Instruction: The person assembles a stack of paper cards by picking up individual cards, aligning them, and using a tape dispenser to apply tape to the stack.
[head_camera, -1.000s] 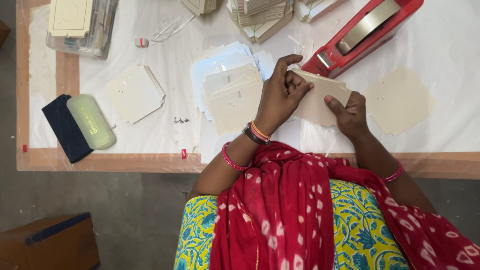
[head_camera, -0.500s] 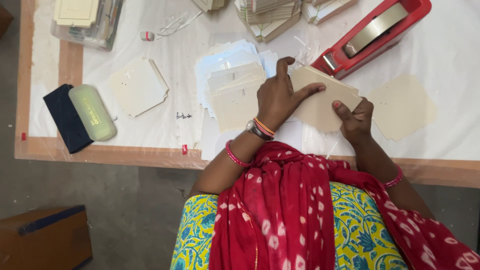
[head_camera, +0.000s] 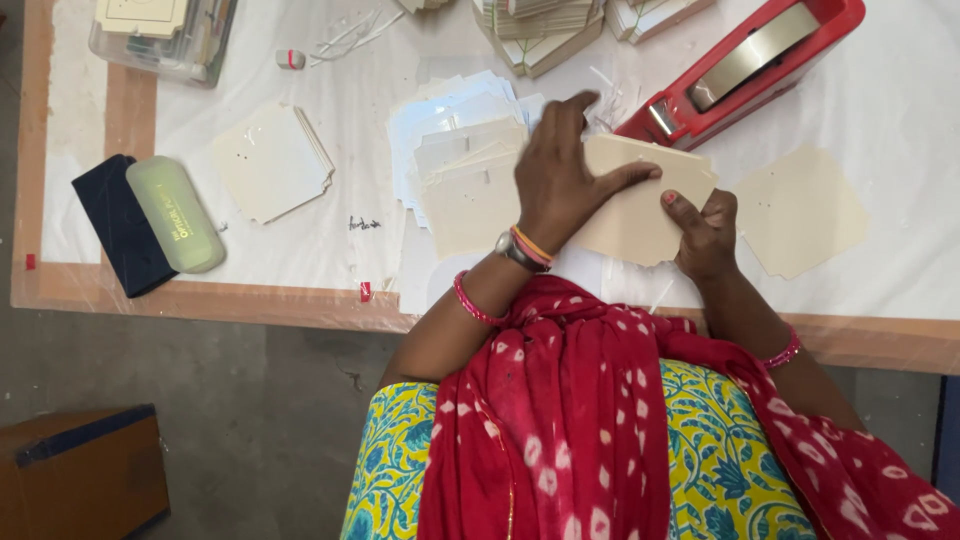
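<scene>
A cream cardboard cutout (head_camera: 640, 205) with clipped corners lies on the white table cover just in front of me. My left hand (head_camera: 560, 175) presses flat on its left part, fingers spread and pointing away. My right hand (head_camera: 705, 230) pinches its lower right edge between thumb and fingers. A stack of similar cream and pale blue cutouts (head_camera: 465, 165) sits under and to the left of my left hand. A red tape dispenser (head_camera: 745, 65) stands just beyond the held piece.
A single cutout (head_camera: 800, 210) lies to the right and a small pile of cutouts (head_camera: 270, 160) to the left. A green case (head_camera: 175, 215) on a dark pouch (head_camera: 120, 225) sits near the left edge. Folded stacks (head_camera: 545, 30) and a clear tray (head_camera: 165, 35) stand at the back.
My left hand has slid leftward and flattened over the cutout's left part. The cutout has shifted slightly in my hands; my right hand keeps its hold on the edge.
</scene>
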